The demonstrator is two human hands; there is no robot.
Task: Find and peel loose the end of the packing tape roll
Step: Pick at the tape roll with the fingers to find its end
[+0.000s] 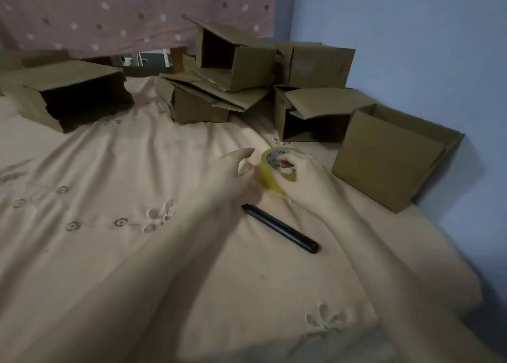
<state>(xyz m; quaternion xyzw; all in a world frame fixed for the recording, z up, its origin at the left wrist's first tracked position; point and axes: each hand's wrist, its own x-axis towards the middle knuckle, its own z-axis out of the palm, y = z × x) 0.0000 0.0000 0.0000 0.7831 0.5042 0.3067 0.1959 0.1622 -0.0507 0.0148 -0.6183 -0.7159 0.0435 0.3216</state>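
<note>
A yellowish roll of packing tape (pixel 267 170) stands tilted on the beige bedsheet, right of centre. My right hand (pixel 304 181) grips it from the right, with fingers hooked inside the printed core. My left hand (pixel 233 176) is at the roll's left side, fingers spread, its thumb side touching or nearly touching the outer face. Whether a loose tape end is up cannot be seen; the hands are blurred.
A black marker (pixel 282 229) lies on the sheet just below the hands. Several open cardboard boxes ring the far side: one near the wall (pixel 389 159), a pile behind (pixel 247 69), one at left (pixel 68 94). A blue wall (pixel 425 47) runs along the right.
</note>
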